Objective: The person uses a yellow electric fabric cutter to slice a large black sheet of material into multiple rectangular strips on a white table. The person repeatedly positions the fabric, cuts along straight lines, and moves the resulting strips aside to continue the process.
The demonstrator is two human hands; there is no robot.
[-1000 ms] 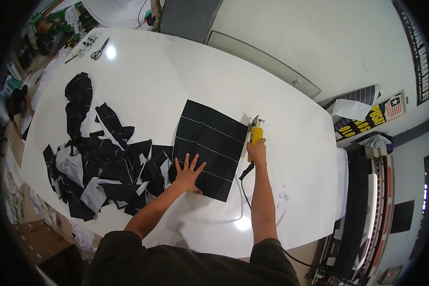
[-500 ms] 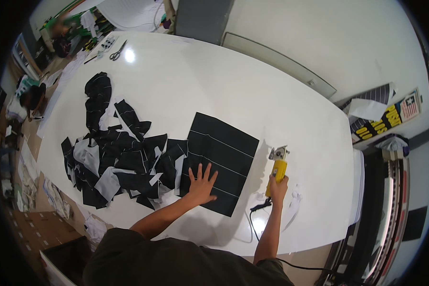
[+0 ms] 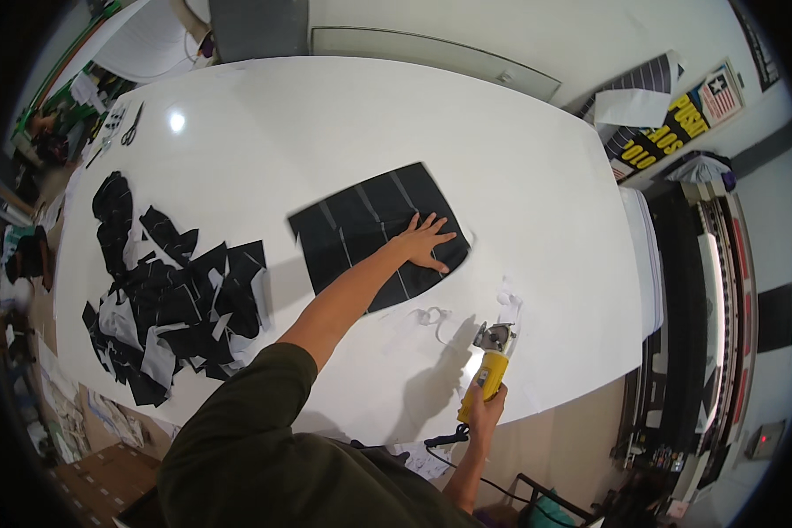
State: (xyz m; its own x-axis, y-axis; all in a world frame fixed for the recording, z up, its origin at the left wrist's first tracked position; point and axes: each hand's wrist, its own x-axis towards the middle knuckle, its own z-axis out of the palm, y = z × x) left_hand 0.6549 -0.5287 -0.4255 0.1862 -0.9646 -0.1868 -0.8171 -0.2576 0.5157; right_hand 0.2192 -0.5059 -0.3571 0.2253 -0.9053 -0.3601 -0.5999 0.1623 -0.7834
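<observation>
A black fabric piece [image 3: 343,211] with thin white stripes lies on the white table, its edges slightly blurred. My left hand [image 3: 424,241] rests spread on its right part, fingers apart, pressing on the cloth. Lower right, my right hand [image 3: 484,407] is wrapped round the yellow body of a handheld electric rotary cutter [image 3: 491,365]. The metal blade head points away from me, above the table and apart from the fabric. A dark cord runs from the cutter's rear toward the table's near edge.
Black and grey fabric scraps [image 3: 163,304] are heaped on the left of the white table [image 3: 264,106]. Scissors [image 3: 133,125] lie at the far left. White scraps [image 3: 509,301] lie near the cutter. Rolls of material [image 3: 722,299] stand beyond the table's right side.
My left hand has moved right and away from me, and the striped fabric has turned and slid clear of the scrap heap. The cutter has come nearer to me.
</observation>
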